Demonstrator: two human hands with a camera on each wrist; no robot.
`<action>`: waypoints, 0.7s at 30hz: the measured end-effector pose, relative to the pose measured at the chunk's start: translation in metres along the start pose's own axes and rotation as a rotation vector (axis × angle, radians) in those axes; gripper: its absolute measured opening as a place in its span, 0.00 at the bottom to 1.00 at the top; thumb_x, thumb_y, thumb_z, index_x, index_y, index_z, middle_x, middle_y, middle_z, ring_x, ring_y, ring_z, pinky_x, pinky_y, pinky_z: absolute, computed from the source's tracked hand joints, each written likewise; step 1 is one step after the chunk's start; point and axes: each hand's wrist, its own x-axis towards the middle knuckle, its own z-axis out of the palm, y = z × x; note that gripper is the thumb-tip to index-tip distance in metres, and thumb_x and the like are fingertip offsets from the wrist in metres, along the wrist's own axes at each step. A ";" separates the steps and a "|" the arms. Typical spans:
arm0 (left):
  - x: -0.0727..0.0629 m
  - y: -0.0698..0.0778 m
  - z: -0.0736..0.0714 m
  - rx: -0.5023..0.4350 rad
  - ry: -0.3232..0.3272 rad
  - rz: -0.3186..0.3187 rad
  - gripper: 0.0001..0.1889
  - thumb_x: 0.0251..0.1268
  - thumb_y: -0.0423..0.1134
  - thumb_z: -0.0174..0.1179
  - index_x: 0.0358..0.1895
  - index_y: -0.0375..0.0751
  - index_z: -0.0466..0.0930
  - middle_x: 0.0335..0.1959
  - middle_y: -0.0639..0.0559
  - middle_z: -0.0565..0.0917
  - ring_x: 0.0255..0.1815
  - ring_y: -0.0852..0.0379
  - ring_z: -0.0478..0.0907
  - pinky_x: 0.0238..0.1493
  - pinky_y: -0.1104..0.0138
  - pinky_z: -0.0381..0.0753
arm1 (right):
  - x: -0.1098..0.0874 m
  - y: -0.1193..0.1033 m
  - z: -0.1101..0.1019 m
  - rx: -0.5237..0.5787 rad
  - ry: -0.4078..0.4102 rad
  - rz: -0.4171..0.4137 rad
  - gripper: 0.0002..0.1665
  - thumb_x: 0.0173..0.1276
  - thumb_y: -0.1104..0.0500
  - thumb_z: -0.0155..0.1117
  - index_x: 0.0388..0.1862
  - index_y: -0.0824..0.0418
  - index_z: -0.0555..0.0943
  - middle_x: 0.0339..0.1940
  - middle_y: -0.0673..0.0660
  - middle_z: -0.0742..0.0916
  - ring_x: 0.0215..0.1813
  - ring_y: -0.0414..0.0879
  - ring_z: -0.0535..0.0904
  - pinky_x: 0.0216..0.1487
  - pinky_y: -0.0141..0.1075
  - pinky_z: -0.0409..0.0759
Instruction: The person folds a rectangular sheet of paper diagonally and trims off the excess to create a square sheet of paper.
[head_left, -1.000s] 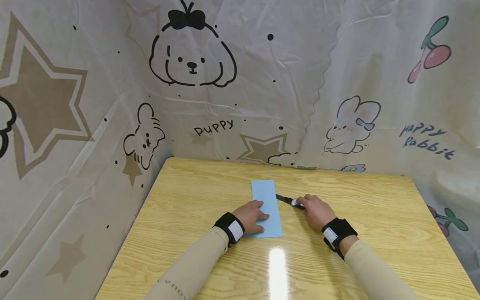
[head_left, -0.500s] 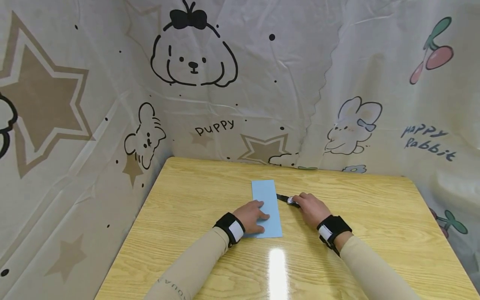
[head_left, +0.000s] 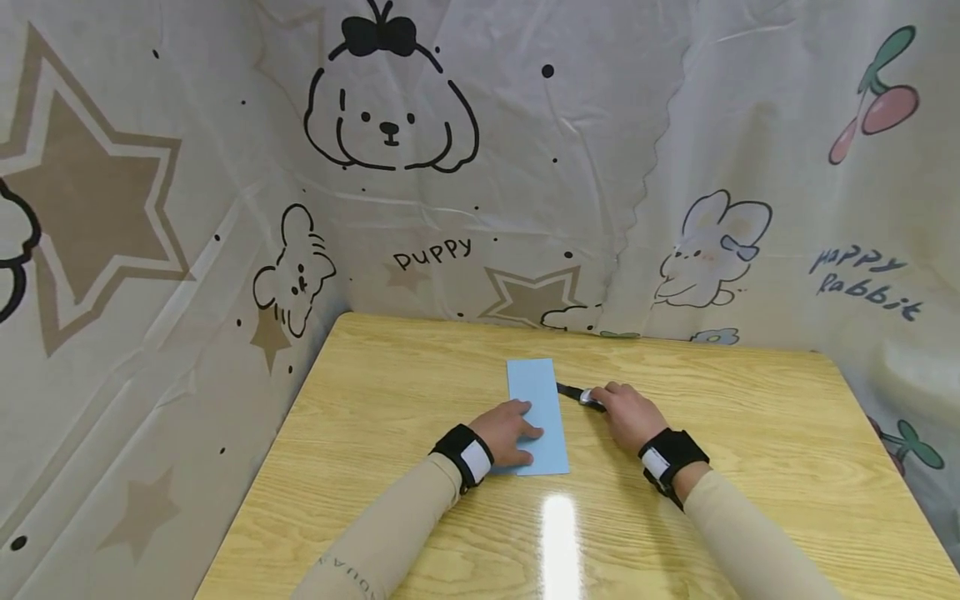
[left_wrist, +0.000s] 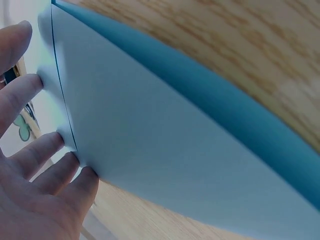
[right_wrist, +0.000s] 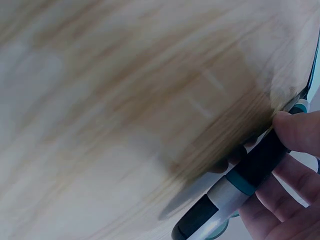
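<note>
A folded sheet of light blue paper (head_left: 534, 382) lies on the wooden table, its long side running away from me. My left hand (head_left: 504, 433) rests on its left part with fingers spread and pressing down. In the left wrist view the paper (left_wrist: 145, 115) bulges up at the fold, and a thin straight edge line runs near the fingertips. My right hand (head_left: 633, 417) grips a utility knife (head_left: 589, 398) with a black and white handle. Its dark blade points left and meets the paper's right edge, where the tip is hidden. Teal bands show on the knife (right_wrist: 260, 157) in the right wrist view.
The wooden table (head_left: 405, 367) extends around the paper, with a bright light reflection near the front. A pale printed cloth (head_left: 480, 167) hangs behind it and along the left side. Black straps sit on both wrists.
My right hand has slid slightly left with the knife, nearer the paper's right edge. My left hand stays in place on the paper. The head view has shifted a little.
</note>
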 end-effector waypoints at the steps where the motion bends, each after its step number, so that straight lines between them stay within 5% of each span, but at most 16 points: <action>1: 0.000 0.000 0.000 0.002 0.000 -0.001 0.26 0.60 0.55 0.64 0.62 0.59 0.76 0.71 0.43 0.64 0.72 0.47 0.59 0.69 0.62 0.61 | -0.001 0.002 0.000 0.003 -0.001 0.011 0.20 0.58 0.71 0.67 0.50 0.59 0.81 0.35 0.57 0.82 0.37 0.54 0.79 0.32 0.45 0.80; 13: 0.003 -0.001 0.004 0.014 -0.007 -0.022 0.25 0.60 0.55 0.64 0.62 0.59 0.76 0.71 0.44 0.64 0.72 0.47 0.59 0.69 0.62 0.61 | -0.008 0.011 -0.002 0.003 -0.023 0.044 0.20 0.59 0.71 0.67 0.51 0.59 0.81 0.36 0.57 0.82 0.37 0.54 0.79 0.32 0.45 0.80; 21: 0.004 -0.001 0.004 0.007 0.007 -0.006 0.25 0.60 0.54 0.65 0.62 0.59 0.77 0.71 0.43 0.64 0.71 0.47 0.60 0.68 0.61 0.62 | 0.004 0.005 0.000 -0.003 -0.014 0.017 0.18 0.61 0.70 0.65 0.51 0.59 0.82 0.36 0.58 0.83 0.37 0.54 0.79 0.35 0.46 0.80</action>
